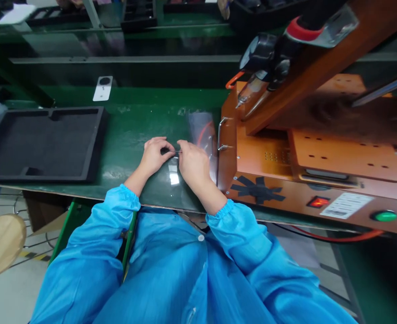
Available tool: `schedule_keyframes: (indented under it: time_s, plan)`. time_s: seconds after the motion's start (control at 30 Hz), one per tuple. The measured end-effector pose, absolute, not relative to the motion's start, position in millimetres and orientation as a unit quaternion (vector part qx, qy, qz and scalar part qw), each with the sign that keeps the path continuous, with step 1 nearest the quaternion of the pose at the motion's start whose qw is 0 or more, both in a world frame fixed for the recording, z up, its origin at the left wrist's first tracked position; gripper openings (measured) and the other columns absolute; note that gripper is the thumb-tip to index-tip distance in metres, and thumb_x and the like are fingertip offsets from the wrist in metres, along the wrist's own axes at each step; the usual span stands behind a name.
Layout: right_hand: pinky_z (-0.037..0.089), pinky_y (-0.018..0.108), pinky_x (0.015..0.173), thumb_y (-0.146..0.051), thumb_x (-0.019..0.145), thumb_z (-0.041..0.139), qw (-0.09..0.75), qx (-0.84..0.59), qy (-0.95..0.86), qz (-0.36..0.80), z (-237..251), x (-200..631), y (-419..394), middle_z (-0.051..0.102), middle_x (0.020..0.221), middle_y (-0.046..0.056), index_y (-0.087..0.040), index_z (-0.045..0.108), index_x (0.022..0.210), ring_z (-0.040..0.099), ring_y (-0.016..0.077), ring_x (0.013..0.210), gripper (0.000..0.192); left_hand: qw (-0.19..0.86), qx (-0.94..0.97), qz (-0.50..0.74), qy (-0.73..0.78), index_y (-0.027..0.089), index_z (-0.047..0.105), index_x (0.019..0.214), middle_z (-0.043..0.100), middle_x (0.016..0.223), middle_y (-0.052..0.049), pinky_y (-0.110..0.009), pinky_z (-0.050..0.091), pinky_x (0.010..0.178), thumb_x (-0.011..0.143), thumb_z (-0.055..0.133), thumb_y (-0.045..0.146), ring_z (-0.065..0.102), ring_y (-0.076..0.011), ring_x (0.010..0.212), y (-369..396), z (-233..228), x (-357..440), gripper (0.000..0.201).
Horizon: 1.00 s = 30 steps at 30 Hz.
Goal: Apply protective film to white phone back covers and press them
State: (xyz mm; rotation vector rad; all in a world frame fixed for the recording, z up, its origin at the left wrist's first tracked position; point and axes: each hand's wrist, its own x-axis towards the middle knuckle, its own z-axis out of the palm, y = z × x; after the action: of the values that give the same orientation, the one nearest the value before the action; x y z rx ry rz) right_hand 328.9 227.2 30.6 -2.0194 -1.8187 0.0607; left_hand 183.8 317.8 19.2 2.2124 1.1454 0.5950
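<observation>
My left hand (154, 155) and my right hand (194, 166) are close together over the green worktop (131, 121). Between their fingertips runs a thin, dark, flat piece (174, 151), seen nearly edge-on. The left thumb and fingers pinch its left end. The right fingers are closed at its other end, and they hide part of it. I cannot make out its exact kind. Just right of my right hand lies a clear plastic sheet or bag (200, 123), against the side of the orange machine (228, 157).
A black foam-like tray (99, 135) stands at the left. Farther back lies a white card-like piece (102, 90) with a dark oval. The machine, with a gauge (257, 53), a lit red switch (318, 202) and a green button (384, 216), fills the right. A wooden stool (2, 245) is at lower left.
</observation>
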Motion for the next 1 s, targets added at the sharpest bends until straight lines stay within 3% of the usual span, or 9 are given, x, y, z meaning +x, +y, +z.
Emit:
schedule_keyframes:
  time_s: [0.17, 0.47, 0.57, 0.7, 0.8, 0.87, 1.0]
  plan:
    - [0.038, 0.043, 0.088, -0.015, 0.107, 0.048, 0.208, -0.681, -0.7, -0.058, 30.2, 331.1, 226.3, 0.074, 0.118, 0.012, -0.018, 0.074, 0.113, 0.062, 0.0296, 0.105, 0.026, 0.276, 0.835, 0.225, 0.42, 0.025, 0.078, 0.087, 0.081, 0.104, -0.003, -0.051, 0.041, 0.12, 0.086, 0.079, 0.018, 0.064, -0.0285, 0.131, 319.6, 14.7, 184.6, 0.007]
    - [0.036, 0.045, 0.08, -0.014, 0.108, 0.045, 0.169, -0.656, -0.726, -0.122, 37.8, 326.3, 223.9, 0.071, 0.099, 0.014, -0.014, 0.074, 0.1, 0.056, 0.0307, 0.095, 0.029, 0.261, 0.841, 0.206, 0.427, 0.026, 0.079, 0.09, 0.081, 0.106, -0.003, -0.054, 0.037, 0.122, 0.088, 0.074, 0.02, 0.064, -0.0289, 0.132, 319.0, 14.7, 183.7, 0.007]
    - [0.036, 0.045, 0.079, -0.012, 0.107, 0.045, 0.164, -0.667, -0.713, -0.136, 44.0, 328.1, 219.5, 0.071, 0.103, 0.015, -0.013, 0.072, 0.101, 0.057, 0.0314, 0.095, 0.027, 0.261, 0.867, 0.174, 0.387, 0.029, 0.079, 0.112, 0.079, 0.127, -0.002, -0.059, 0.025, 0.13, 0.09, 0.075, 0.026, 0.058, -0.0298, 0.142, 314.0, 18.3, 179.8, 0.023]
    - [0.04, 0.044, 0.077, -0.016, 0.108, 0.048, 0.276, -0.649, -0.688, -0.173, 56.5, 333.1, 187.1, 0.07, 0.11, 0.015, -0.016, 0.068, 0.106, 0.058, 0.0289, 0.093, 0.021, 0.214, 0.92, 0.102, 0.313, 0.024, 0.052, 0.158, 0.047, 0.169, -0.01, -0.068, -0.007, 0.134, 0.091, 0.075, 0.05, 0.031, -0.0383, 0.163, 305.8, 23.6, 174.7, 0.075]
    - [0.048, 0.04, 0.082, -0.012, 0.102, 0.056, 0.45, -0.56, -0.679, -0.149, 59.0, 331.5, 146.9, 0.068, 0.106, 0.01, -0.022, 0.063, 0.11, 0.062, 0.0247, 0.093, 0.014, 0.201, 0.928, 0.056, 0.309, 0.017, 0.038, 0.167, 0.031, 0.176, -0.014, -0.066, -0.007, 0.135, 0.089, 0.07, 0.064, 0.015, -0.0404, 0.168, 312.2, 25.1, 175.1, 0.096]
    - [0.052, 0.038, 0.08, -0.008, 0.098, 0.056, 0.517, -0.523, -0.674, -0.07, 52.0, 328.7, 123.5, 0.065, 0.1, 0.007, -0.024, 0.06, 0.108, 0.064, 0.0229, 0.091, 0.019, 0.207, 0.927, 0.035, 0.31, 0.016, 0.037, 0.167, 0.028, 0.177, -0.013, -0.063, -0.003, 0.137, 0.086, 0.07, 0.062, 0.01, -0.0407, 0.168, 324.6, 25.1, 177.0, 0.099]
    - [0.057, 0.037, 0.072, -0.008, 0.098, 0.054, 0.526, -0.518, -0.674, -0.007, 27.1, 326.9, 104.2, 0.062, 0.093, 0.006, -0.024, 0.058, 0.104, 0.064, 0.0224, 0.085, 0.018, 0.22, 0.922, 0.033, 0.317, 0.021, 0.045, 0.164, 0.032, 0.177, -0.005, -0.06, 0.007, 0.138, 0.088, 0.057, 0.035, 0.012, -0.0354, 0.169, 355.7, 25.5, 182.5, 0.078]
